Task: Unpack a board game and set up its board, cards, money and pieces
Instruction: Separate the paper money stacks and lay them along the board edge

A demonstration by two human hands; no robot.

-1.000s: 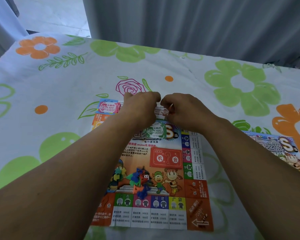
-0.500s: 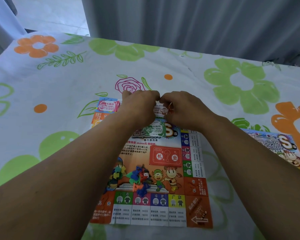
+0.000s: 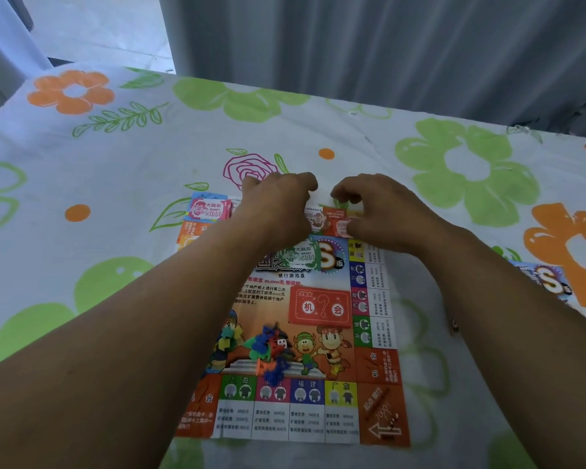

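Note:
The paper game board (image 3: 318, 418) lies flat on the flowered tablecloth. My left hand (image 3: 278, 208) and my right hand (image 3: 383, 214) are at its far edge, fingers curled, a small gap between them. My left hand pinches a pale money note (image 3: 317, 216) at its thumb. The thumb of my right hand holds a small pink-red note (image 3: 340, 227). A pink money note (image 3: 210, 209) lies at the board's far left corner. On the board lie a green note (image 3: 301, 255), a red chance card (image 3: 320, 306) and a pile of coloured plastic pieces (image 3: 271, 350).
A second printed sheet or box lid (image 3: 548, 280) lies at the right, partly behind my right forearm. The tablecloth (image 3: 115, 157) is bare to the left and beyond the board. A grey curtain (image 3: 386, 45) hangs behind the table's far edge.
My hands, earlier pressed together on one small piece of paper, have drawn apart. Each now has its own note, and the red board edge shows between them.

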